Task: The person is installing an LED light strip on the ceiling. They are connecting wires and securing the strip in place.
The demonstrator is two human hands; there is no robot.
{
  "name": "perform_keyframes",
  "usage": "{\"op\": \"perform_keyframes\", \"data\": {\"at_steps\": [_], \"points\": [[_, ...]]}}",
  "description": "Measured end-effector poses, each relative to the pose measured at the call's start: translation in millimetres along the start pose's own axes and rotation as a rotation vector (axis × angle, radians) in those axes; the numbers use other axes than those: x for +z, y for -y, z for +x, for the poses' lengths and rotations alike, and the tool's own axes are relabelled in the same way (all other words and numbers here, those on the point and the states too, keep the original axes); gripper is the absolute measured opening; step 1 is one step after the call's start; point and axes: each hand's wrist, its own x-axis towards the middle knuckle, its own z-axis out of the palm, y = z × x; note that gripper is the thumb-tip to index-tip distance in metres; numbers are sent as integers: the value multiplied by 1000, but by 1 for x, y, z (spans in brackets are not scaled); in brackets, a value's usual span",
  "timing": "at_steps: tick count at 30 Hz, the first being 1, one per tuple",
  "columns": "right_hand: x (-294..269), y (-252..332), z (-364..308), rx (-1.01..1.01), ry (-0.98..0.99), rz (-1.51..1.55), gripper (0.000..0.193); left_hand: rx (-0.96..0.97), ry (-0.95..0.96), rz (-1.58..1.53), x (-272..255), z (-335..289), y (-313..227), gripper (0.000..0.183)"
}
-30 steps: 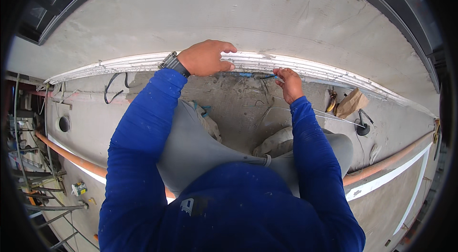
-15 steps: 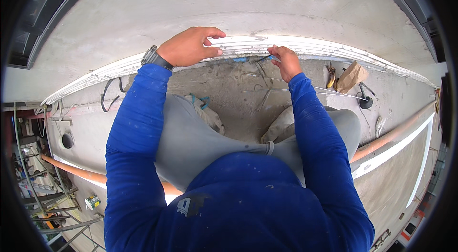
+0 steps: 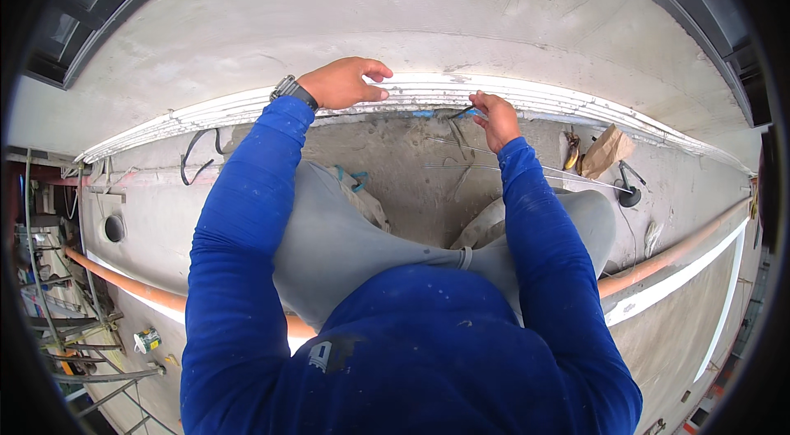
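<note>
My left hand (image 3: 344, 84), with a watch (image 3: 294, 91) on its wrist, hovers over a bundle of long white pipes (image 3: 428, 88) along the foot of the wall. Its thumb and index finger are apart, with nothing seen between them. To the right, the fingers of my right hand (image 3: 499, 122) are closed at the end of a thin dark strip (image 3: 462, 112). This strip reaches down to the lower edge of the pipes, beside a short blue section (image 3: 423, 114). Part of the right hand's grip is hidden.
Thin wires (image 3: 543, 172) cross the concrete floor towards a round black object (image 3: 629, 195). A brown paper bag (image 3: 607, 152) lies beside a yellow-and-dark item (image 3: 572, 151). Black strap-like loops (image 3: 188, 163) lie left. An orange pipe (image 3: 136, 280) runs behind me.
The view has shifted slightly, and both hands appear a little lower against the wall. My left hand's thumb and index finger have drawn closer together. The right hand stays at the dark strip.
</note>
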Motion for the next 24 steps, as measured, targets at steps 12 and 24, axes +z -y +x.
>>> {"op": "perform_keyframes", "data": {"at_steps": [12,24], "points": [[-14,-10,-2,-20,2,-20,37,-27,36,29,15,21,2,54],[-16,-13,3,-19,4,-6,31,-42,71,63,16,24,-8,56]]}}
